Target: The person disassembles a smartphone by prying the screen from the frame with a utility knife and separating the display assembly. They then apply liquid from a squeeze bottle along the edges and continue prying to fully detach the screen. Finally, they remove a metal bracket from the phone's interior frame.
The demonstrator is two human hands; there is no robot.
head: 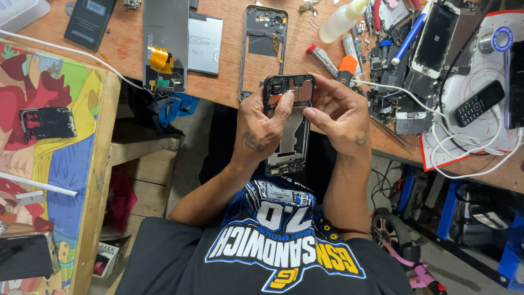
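At nine o'clock we see a side counter [95, 180] under a bright cartoon-print mat [49, 136], with a small black phone plate [47, 122] lying on it and a white stick [35, 184] just below. Down at seven o'clock a dark phone [26, 255] rests on the same mat.

Moving right, toward eleven o'clock on the wooden counter [131, 43], we pass a grey back cover [165, 38] with a yellow flex strip on it, a silver battery [204, 43] just beside it, then an empty phone frame [263, 46] at twelve o'clock.

Dead centre now: our left hand [262, 131] is wrapped around the opened phone [289, 125], thumb pressed on its upper boards, fingers behind it. The phone is held upright off the counter, over the lap, its back off and its insides facing us. Our right hand [335, 117] is curled against the phone's right edge, fingertips pinched in at the top half; whether it pinches a small part we cannot tell.

At one o'clock a clear squeeze bottle [341, 21] lies tilted, with a red-capped tube [322, 59] near it. At two o'clock a heap of phone parts [393, 82], a blue pen [409, 38] and a stripped phone [436, 35]. At three o'clock a white work mat [480, 136] carries a black keypad phone [479, 103] amid white cables [464, 147].
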